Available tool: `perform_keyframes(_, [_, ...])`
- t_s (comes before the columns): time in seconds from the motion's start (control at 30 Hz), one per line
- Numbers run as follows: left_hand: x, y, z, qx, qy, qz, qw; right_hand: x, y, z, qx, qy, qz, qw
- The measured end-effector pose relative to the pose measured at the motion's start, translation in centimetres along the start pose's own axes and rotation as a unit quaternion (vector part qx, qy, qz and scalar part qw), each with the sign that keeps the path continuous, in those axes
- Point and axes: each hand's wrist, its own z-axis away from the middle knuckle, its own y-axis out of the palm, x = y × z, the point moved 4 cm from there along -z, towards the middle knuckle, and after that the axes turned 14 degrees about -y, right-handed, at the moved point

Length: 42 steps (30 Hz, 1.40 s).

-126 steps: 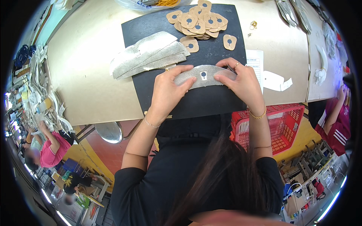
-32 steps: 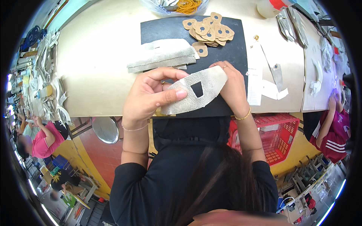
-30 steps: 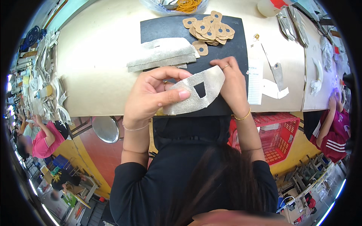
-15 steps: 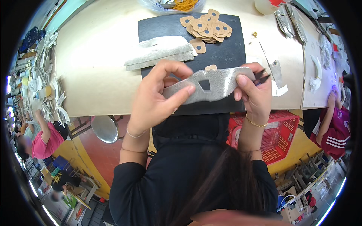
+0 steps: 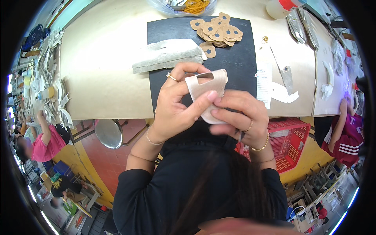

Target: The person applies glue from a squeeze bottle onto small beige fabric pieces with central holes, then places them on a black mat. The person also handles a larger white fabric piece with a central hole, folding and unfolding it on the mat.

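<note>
Both hands hold a pale beige-grey strip of leather-like material (image 5: pixel 207 83), folded or bent over, with a cut-out near its upper end. My left hand (image 5: pixel 174 102) has its fingers behind the strip and its thumb pressed on the front. The fingertips of my right hand (image 5: pixel 244 115) pinch the strip's lower right side. A small dark tip shows below the right fingers; what it belongs to is mostly hidden. Beneath the hands lies a black mat (image 5: pixel 168 29). On it are a stack of grey strips (image 5: pixel 172 53) and a heap of brown rounded pieces with holes (image 5: pixel 217 33).
A clear bag (image 5: pixel 168 8) with orange bands lies at the far edge. Right of the mat are a paper slip (image 5: pixel 263 86) and a grey cut piece (image 5: pixel 287 76). A red basket (image 5: pixel 291 147) stands below the table (image 5: pixel 98 78). Other people sit at both sides.
The strip was stretched flat between both hands; now it is bent upright and turned. My right hand has moved left and down, and its dark pointed tool is now mostly hidden.
</note>
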Motion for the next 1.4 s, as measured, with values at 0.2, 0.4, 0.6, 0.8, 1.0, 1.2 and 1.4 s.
perform_keyframes(0.2, [-0.4, -0.2, 0.0, 0.050, -0.048, -0.007, 0.998, -1.2, -2.7, 0.9, -0.138, 0.179, -0.058, 0.972])
perform_keyframes(0.4, [-1.3, 0.0, 0.3, 0.090, -0.065, -0.022, 0.994, -0.9, -2.9, -1.6, -0.024, 0.183, -0.055, 0.981])
perform_keyframes(0.6, [-1.7, 0.4, 0.4, 0.104, -0.047, -0.061, 0.992, -1.1, -2.4, -2.4, 0.001, 0.172, -0.076, 0.982])
perform_keyframes(0.8, [-1.4, 0.5, 0.4, 0.115, -0.055, -0.063, 0.990, -1.2, -2.4, -2.0, 0.005, 0.174, -0.074, 0.982])
perform_keyframes(1.0, [-1.2, 0.7, 0.4, 0.127, -0.019, -0.070, 0.989, -1.3, -2.4, -1.9, 0.007, 0.169, -0.070, 0.983])
perform_keyframes(1.2, [-1.0, 0.8, 0.4, 0.132, -0.033, -0.058, 0.989, -1.2, -2.4, -1.6, 0.000, 0.177, -0.061, 0.982])
perform_keyframes(1.4, [-1.1, 0.8, 0.4, 0.117, -0.070, -0.054, 0.989, -1.2, -2.2, -1.2, -0.009, 0.181, -0.046, 0.982])
